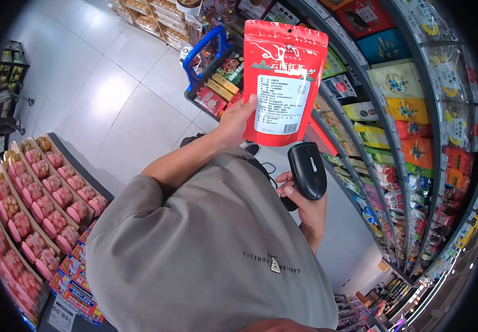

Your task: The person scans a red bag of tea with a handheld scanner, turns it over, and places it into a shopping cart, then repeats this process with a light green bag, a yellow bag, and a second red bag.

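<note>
A red pouch [284, 58] with a white label and barcode on its facing side is held up at the upper middle. My left hand [238, 123] grips its lower left edge, thumb on the front and the other fingers hidden behind it. Just below the pouch, my right hand [300, 202] is closed round the handle of a black barcode scanner [308, 170]. The scanner's head is near the pouch's bottom edge, and a dark cable loops beside the hand.
A basket with a blue handle [214, 34] holds several packages behind the pouch. Shelves [385, 105] of bagged goods curve along the right. Pink-lidded jars [42, 207] stand on a tiered display at the left. Tiled floor [117, 94] lies between them.
</note>
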Demonstrator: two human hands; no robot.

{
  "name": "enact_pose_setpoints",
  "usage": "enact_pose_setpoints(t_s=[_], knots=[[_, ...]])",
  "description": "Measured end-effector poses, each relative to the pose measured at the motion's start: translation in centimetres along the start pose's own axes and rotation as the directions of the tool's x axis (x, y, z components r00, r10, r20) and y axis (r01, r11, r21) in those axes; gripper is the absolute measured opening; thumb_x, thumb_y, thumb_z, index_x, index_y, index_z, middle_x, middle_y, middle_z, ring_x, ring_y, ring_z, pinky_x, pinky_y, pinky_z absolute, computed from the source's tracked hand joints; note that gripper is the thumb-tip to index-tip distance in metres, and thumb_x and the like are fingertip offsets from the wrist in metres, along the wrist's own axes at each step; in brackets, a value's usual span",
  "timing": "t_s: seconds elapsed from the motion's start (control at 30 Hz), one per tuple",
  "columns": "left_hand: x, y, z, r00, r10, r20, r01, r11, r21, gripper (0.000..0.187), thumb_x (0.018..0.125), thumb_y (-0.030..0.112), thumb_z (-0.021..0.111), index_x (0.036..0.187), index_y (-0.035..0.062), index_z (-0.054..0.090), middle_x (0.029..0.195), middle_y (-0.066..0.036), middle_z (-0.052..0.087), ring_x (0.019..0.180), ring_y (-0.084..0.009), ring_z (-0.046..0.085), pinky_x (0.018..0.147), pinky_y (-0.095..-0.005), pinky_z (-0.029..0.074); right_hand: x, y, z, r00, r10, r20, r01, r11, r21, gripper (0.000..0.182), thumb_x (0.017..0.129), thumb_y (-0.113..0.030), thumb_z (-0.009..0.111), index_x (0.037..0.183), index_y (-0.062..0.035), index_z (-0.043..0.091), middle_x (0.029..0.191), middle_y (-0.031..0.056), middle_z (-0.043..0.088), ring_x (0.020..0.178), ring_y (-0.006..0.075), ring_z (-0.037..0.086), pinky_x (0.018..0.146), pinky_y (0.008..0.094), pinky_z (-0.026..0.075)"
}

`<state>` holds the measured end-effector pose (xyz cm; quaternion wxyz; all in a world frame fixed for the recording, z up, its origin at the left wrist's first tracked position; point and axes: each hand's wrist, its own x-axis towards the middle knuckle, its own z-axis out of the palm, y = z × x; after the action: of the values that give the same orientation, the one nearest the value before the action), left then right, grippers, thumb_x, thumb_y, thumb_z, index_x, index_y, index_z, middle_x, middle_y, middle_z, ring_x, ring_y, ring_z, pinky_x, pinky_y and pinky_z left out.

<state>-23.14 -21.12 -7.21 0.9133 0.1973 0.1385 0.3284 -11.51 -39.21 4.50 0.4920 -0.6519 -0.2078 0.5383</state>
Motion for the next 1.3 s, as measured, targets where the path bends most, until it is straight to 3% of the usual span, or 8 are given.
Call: enact_pose_setpoints(t_s=[0.37,0.6,0.87,1.1,1.17,1.2,1.27,1.3], knots=[[0.3,-0.7,0.3,0.999,0.024,-0.021,-0.025,1.000,-0.017,0.047,0.102,0.033,0.038,0.138,0.0012,0.037,0.134,-0.013,0.050,0.121,-0.0251,0.052,0.102,-0.0416,0.044,0.4,0.9,-1.3,0.999,-0.045,0.005,0.045,0.999,-0.014,0.036,0.075,-0.005,0.074,0.108,0.0038,0.061,0.095,0.0120,0.068,0.076,0.0146,0.065,0.067,0.0264,0.050],[-0.4,-0.3,0.8,1.000,0.000,-0.016,0.000,1.000,-0.018,0.049,0.102,0.035,0.036,0.137,-0.0004,0.038,0.132,-0.011,0.052,0.120,-0.0209,0.052,0.101,-0.0368,0.043,0.4,0.7,-0.9,0.988,-0.121,-0.100,0.124,0.992,0.025,0.042,0.076,-0.004,0.072,0.114,0.0044,0.057,0.096,0.0145,0.066,0.076,0.0175,0.066,0.066,0.0278,0.052],[-1.6,0.0,0.6,0.999,-0.011,-0.050,0.009,0.999,-0.042,0.048,0.102,0.033,0.038,0.137,0.0004,0.036,0.134,-0.015,0.049,0.121,-0.0270,0.052,0.102,-0.0438,0.044,0.9,1.8,0.0,0.941,-0.231,-0.249,0.253,0.966,0.060,0.039,0.079,0.000,0.069,0.115,0.0036,0.054,0.095,0.0140,0.064,0.076,0.0187,0.064,0.065,0.0289,0.050],[-2.6,0.5,0.4,0.994,-0.092,-0.058,0.092,0.996,-0.011,0.048,0.102,0.032,0.038,0.138,0.0001,0.035,0.134,-0.015,0.049,0.122,-0.0266,0.051,0.102,-0.0430,0.043,1.4,3.6,1.0,0.892,-0.290,-0.346,0.336,0.938,0.081,0.039,0.080,0.000,0.068,0.116,0.0047,0.053,0.098,0.0142,0.063,0.077,0.0179,0.064,0.070,0.0307,0.053],[-3.0,0.0,0.2,0.995,-0.060,-0.081,0.080,0.960,0.267,0.046,0.102,0.029,0.038,0.137,-0.0010,0.036,0.134,-0.014,0.049,0.123,-0.0268,0.049,0.103,-0.0421,0.041,1.6,3.8,1.5,0.878,-0.309,-0.365,0.355,0.933,0.064,0.040,0.081,0.000,0.067,0.118,0.0050,0.052,0.099,0.0144,0.063,0.080,0.0192,0.065,0.071,0.0312,0.054],[-3.3,-0.1,0.4,0.995,-0.070,-0.077,0.088,0.958,0.274,0.046,0.102,0.029,0.038,0.137,-0.0010,0.036,0.134,-0.014,0.049,0.123,-0.0268,0.049,0.103,-0.0421,0.041,1.8,3.9,2.0,0.857,-0.321,-0.403,0.378,0.924,0.067,0.042,0.082,0.000,0.066,0.121,0.0047,0.050,0.104,0.0154,0.062,0.086,0.0212,0.065,0.072,0.0322,0.054],[-4.2,-0.2,0.7,0.970,0.029,0.243,-0.213,0.588,0.781,0.042,0.100,0.022,0.041,0.135,-0.0024,0.038,0.134,-0.016,0.049,0.124,-0.0271,0.048,0.103,-0.0413,0.038,2.4,4.1,2.7,0.829,-0.327,-0.454,0.402,0.912,0.077,0.043,0.084,0.000,0.065,0.124,0.0043,0.049,0.108,0.0164,0.061,0.092,0.0233,0.065,0.073,0.0331,0.054],[-4.4,-0.4,1.0,0.930,0.077,0.360,-0.359,0.411,0.838,0.049,0.092,0.020,0.056,0.136,0.0029,0.042,0.136,-0.020,0.047,0.126,-0.0320,0.047,0.102,-0.0424,0.038,2.7,4.1,3.0,0.840,-0.312,-0.444,0.432,0.880,0.198,0.046,0.084,0.000,0.064,0.127,0.0033,0.047,0.113,0.0168,0.059,0.097,0.0249,0.064,0.074,0.0338,0.055]])
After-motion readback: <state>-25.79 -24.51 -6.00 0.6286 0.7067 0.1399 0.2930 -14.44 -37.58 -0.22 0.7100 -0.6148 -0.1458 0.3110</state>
